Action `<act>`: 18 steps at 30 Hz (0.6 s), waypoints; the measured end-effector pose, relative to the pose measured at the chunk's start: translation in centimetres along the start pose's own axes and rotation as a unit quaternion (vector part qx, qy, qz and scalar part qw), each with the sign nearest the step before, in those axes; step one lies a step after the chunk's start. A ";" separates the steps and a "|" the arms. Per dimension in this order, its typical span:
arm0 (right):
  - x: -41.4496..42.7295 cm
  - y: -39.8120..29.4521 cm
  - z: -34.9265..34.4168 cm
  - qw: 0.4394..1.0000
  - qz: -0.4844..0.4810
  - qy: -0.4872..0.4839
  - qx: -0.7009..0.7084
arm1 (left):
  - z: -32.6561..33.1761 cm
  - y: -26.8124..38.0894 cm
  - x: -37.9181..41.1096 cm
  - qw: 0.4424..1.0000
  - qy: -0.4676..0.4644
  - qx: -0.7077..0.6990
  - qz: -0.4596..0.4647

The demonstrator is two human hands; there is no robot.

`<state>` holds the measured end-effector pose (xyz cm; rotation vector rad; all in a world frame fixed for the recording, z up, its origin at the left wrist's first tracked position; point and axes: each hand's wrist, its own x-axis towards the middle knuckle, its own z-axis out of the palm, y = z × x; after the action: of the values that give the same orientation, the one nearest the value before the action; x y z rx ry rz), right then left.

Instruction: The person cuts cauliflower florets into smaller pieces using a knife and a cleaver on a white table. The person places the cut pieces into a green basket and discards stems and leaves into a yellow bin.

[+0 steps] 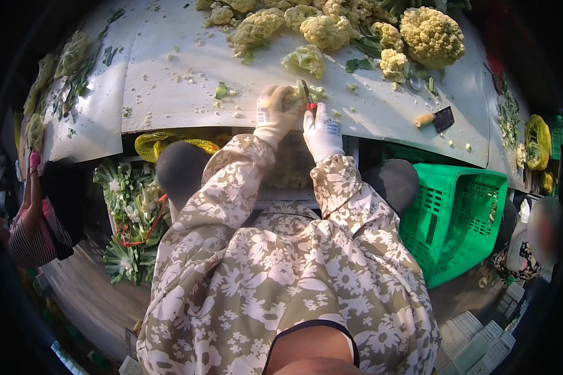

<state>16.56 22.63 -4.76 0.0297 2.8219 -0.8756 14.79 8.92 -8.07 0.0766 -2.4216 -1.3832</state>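
My left hand [277, 112], in a pale work glove, grips a small cauliflower piece [296, 93] above the near edge of the white table [183, 89]. In my gloved right hand [320, 126] is a small knife [308, 96] with a red part at the handle, its dark blade against that piece. Just beyond my hands lies a loose cauliflower floret [306, 61]. Farther back are more cauliflower pieces [326, 32] and, at the right, a large cauliflower head [431, 37]. My fingers partly hide the held piece.
A wooden-handled flat blade [434, 119] lies at the right on the table. A green plastic crate [450, 220] stands by my right knee. Leaves and trimmings [131, 211] fill a spot by my left knee, near a yellow mesh bag [157, 143]. Other people are at both sides.
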 end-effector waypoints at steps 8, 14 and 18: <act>1.1 0.3 0.3 0.993 0.066 -0.102 0.010 | 0.9 -2.2 -1.0 0.998 0.020 0.003 0.067; 1.4 1.6 -3.6 0.866 0.181 -0.279 0.374 | -0.3 -2.8 -1.5 0.998 -0.013 -0.044 0.041; -0.6 4.0 -2.8 0.908 0.149 -0.281 0.273 | -3.4 -0.8 -5.3 0.996 -0.051 -0.078 -0.013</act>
<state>16.98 27.53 -4.60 0.2366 1.9166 -1.3109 20.74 6.83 -8.63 -0.0018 -2.3923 -1.6190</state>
